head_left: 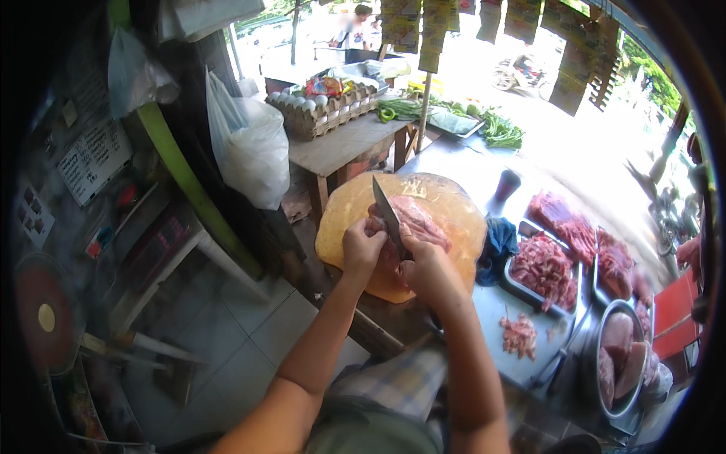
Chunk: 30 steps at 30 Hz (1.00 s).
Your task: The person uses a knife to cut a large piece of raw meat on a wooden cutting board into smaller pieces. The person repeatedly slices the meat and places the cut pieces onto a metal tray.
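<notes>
A slab of pink raw meat [420, 219] lies on a thick round wooden chopping board [352, 204] in the middle of the view. My left hand [363, 246] pinches the meat at its left side. My right hand [421, 265] grips a large knife [386, 204], its long blade angled up and leftward over the meat. A dark blue cloth [495, 250] lies just right of the board, next to a tray of cut meat [541, 268].
Scraps [518, 337] lie on the metal counter [505, 363]. Farther right are more meat slabs [560, 223] and a meat bowl [635, 344]. Behind stand a table [325, 155] with eggs [318, 102] and greens [499, 129]. Bags [249, 151] hang left. A person [353, 38] is outside.
</notes>
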### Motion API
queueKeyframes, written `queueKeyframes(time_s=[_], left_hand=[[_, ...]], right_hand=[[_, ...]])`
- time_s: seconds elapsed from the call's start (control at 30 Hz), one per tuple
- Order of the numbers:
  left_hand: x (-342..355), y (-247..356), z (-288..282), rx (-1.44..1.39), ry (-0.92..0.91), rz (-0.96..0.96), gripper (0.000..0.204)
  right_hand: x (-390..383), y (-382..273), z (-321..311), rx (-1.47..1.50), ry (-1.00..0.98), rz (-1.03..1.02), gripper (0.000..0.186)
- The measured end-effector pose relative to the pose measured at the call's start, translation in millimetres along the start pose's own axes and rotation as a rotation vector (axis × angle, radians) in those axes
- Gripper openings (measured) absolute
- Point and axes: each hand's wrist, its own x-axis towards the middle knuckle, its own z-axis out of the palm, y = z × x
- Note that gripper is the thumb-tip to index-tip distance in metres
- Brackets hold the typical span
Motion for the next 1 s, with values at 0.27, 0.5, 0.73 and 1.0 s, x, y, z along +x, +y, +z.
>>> queueKeyframes(time_s=[0.27, 0.5, 0.73, 1.0], left_hand=[[-1.3, -7.6, -3.9, -0.335, 0.007, -0.171, 0.01], [12.8, -20.0, -7.8, -0.187, -0.032, -0.11, 0.025], [20.0, -16.2, -2.2, 0.128, 0.032, -0.006, 0.012], [9.7, -12.2, -3.4, -0.255, 0.004, -0.104, 0.008]], right_hand=[[-90.6, 2.6, -40.7, 0.006, -0.203, 0.106, 0.066], [-100.3, -9.3, -73.9, -0.007, -0.128, 0.064, 0.069], [-19.9, -3.3, -18.1, -0.011, -0.007, -0.009, 0.065], [-9.9, -8.9, -13.5, -0.051, -0.098, 0.082, 0.065]])
